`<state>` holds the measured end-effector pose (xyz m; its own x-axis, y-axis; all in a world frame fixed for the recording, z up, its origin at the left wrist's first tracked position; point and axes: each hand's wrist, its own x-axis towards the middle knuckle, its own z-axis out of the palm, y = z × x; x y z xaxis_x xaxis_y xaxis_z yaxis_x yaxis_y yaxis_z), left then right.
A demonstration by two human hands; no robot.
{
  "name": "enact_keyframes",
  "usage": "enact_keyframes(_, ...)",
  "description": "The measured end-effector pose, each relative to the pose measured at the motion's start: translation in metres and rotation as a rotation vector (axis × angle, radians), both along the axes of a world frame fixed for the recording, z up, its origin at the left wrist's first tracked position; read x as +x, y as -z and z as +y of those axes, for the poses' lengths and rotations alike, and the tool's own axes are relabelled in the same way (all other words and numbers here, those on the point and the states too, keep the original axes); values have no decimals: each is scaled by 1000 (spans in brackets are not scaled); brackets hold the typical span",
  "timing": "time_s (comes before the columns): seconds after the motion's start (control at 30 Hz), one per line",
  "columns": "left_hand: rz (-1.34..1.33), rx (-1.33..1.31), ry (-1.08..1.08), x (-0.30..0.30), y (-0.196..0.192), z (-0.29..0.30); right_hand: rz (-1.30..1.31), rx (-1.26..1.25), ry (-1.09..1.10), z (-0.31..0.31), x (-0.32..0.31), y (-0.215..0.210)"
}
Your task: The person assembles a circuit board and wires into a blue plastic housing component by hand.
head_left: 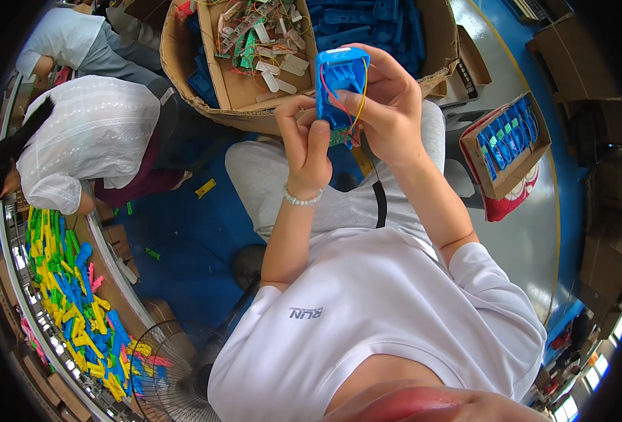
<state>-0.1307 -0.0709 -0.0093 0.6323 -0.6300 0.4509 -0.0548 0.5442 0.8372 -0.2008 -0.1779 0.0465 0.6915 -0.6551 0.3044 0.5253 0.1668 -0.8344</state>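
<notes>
I hold a blue plastic casing (340, 70) with its hollow side facing me, in front of my chest. My right hand (395, 112) wraps round its right side, the thumb pressed at the inside. At the casing's lower left edge, my left hand (306, 151) pinches with thumb and bent fingers. Thin red and yellow wires (363, 84) run out of the casing. They lead down toward a small green circuit board (337, 136) hanging below it near my left thumb. The fingers partly hide the board and the casing's lower part.
Ahead stands a large cardboard box (443, 53) with blue plastic parts; a cardboard tray (244, 95) of wired boards and white pieces rests in it. A smaller box (484, 171) of blue casings is at right. Left are two people, a belt of coloured pieces (79, 316) and a fan (174, 369).
</notes>
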Motion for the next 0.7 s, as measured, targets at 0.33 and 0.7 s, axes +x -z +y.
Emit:
enact_keyframes(0.33, 244, 27, 132, -1, -22, -18, 143, 119, -66, -18, 6, -6)
enact_keyframes(0.7, 345, 63, -34, -6, -22, -42, 286, -386, 67, -22, -38, 21)
